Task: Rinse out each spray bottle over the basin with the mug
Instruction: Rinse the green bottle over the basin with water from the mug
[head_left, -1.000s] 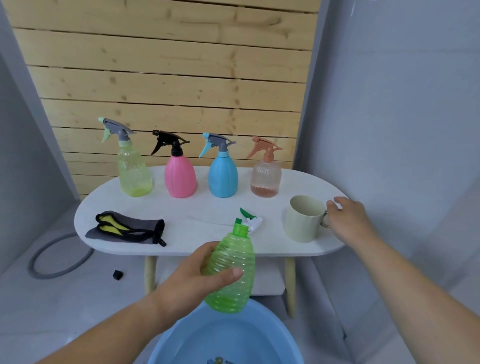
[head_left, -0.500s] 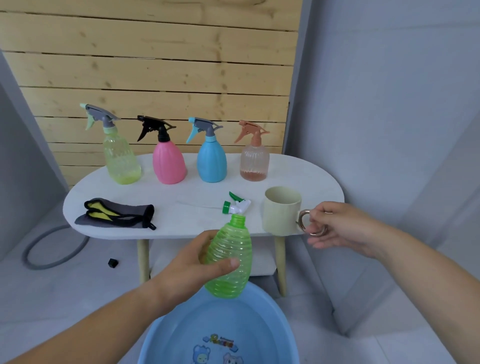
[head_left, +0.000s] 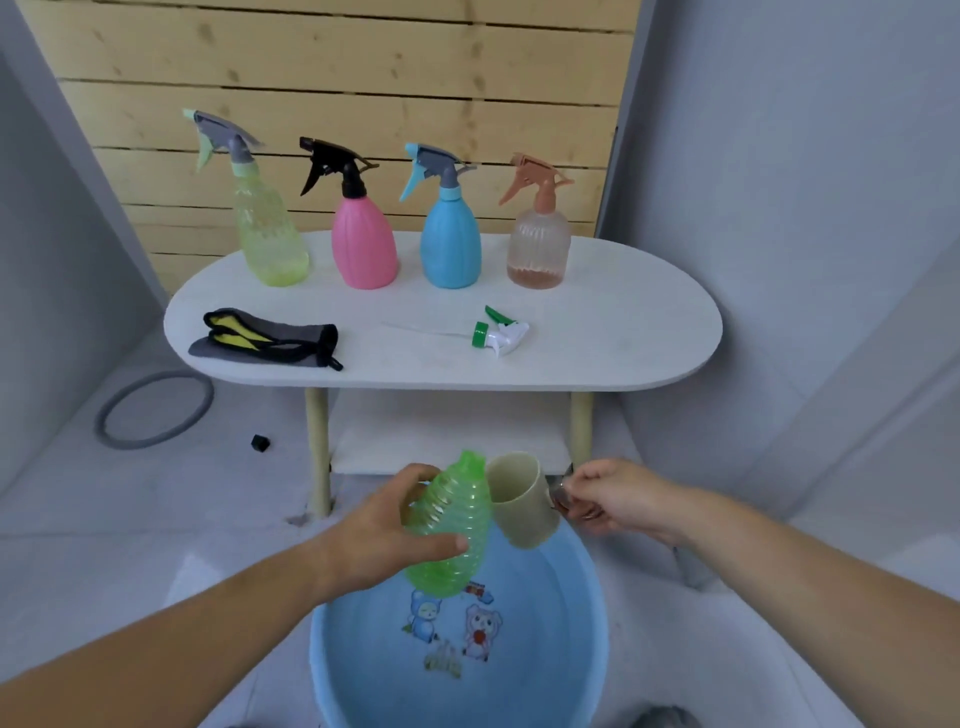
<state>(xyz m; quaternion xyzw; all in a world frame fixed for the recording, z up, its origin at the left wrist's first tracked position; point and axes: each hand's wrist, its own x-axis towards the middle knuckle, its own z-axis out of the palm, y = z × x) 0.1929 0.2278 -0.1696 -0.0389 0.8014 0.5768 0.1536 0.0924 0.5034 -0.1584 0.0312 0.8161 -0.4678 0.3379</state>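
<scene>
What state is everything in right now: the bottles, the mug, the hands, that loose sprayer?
Green bottle: uncapped, tilted over the basin, gripped by the left hand.
Mug: tipped toward the bottle's mouth, right hand gripping its handle.
Loose spray head: lying on the table.
Yellow bottle, pink bottle, blue bottle: upright, sprayers on.
Peach bottle: upright, sprayer on, a little liquid inside.

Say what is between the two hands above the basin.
In the head view, the green bottle, gripped by the left hand, and the beige mug, held at its handle by the right hand, rim tipped toward the bottle's mouth.
</scene>
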